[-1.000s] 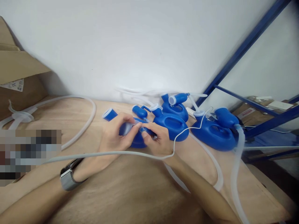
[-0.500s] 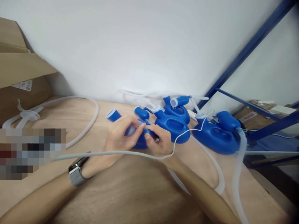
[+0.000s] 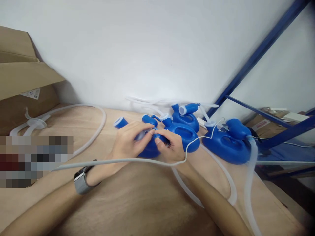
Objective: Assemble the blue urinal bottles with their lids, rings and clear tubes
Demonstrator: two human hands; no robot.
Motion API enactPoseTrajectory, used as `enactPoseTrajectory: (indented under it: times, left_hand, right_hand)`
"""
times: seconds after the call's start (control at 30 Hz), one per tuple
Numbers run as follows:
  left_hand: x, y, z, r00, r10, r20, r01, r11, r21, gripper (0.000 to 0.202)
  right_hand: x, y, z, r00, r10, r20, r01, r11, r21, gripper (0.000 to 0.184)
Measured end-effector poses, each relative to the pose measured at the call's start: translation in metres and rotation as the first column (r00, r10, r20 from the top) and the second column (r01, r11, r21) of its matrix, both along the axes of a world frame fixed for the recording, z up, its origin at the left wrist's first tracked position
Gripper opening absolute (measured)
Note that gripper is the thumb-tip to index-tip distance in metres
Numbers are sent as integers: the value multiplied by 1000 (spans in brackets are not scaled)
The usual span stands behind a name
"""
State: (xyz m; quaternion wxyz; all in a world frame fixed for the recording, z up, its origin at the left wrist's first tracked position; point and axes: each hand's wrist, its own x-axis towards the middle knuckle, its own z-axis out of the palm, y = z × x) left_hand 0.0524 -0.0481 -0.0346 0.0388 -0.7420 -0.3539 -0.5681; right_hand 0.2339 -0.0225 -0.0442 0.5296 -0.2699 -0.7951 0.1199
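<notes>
My left hand and my right hand meet at the middle, thumbs and fingers pinched together. The right fingers are closed round a blue plastic piece, partly hidden. At its tip, the left thumb and index pinch something small that I cannot make out. Beneath my hands lies a blue plastic urinal bottle, its white-rimmed neck pointing up to the left. A small blue cup-shaped part lies just behind my fingertips. Close by on the right is another blue bottle with a handle hole.
More blue bottles with pale hoses stand at right and behind. A hose loop and cardboard box are at left. A white cable crosses before my wrists. Blue metal frame at right.
My hands stay together over the bottle. The left index finger has straightened and reaches further over the pinch point, and more of the blue piece shows in the right hand.
</notes>
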Motion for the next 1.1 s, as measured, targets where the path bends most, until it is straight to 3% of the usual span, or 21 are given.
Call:
enactPoseTrajectory:
  times: [0.47, 0.6, 0.77, 0.9, 1.1]
  left_hand:
    - [-2, -4, 3, 983, -167, -73, 158, 982, -106, 6]
    - [-6, -3, 2, 972, -185, -145, 161, 973, -165, 27]
    - [-14, -1, 2, 933, -172, -317, 78, 955, -287, 65]
    - [-21, 1, 6, 906, -194, -375, 62, 940, -336, 65]
    - [-27, 3, 12, 902, -258, -346, 137, 931, -337, 58]
  right_hand:
    - [8, 8, 4, 998, 48, -33, -54, 981, -187, 26]
    - [12, 10, 6, 996, 48, -78, -68, 960, -271, 29]
    - [16, 13, 11, 987, 42, -156, -98, 925, -368, 30]
    - [15, 15, 10, 980, 60, -187, -131, 910, -394, 30]
    - [14, 14, 7, 985, 61, -160, -119, 917, -380, 29]
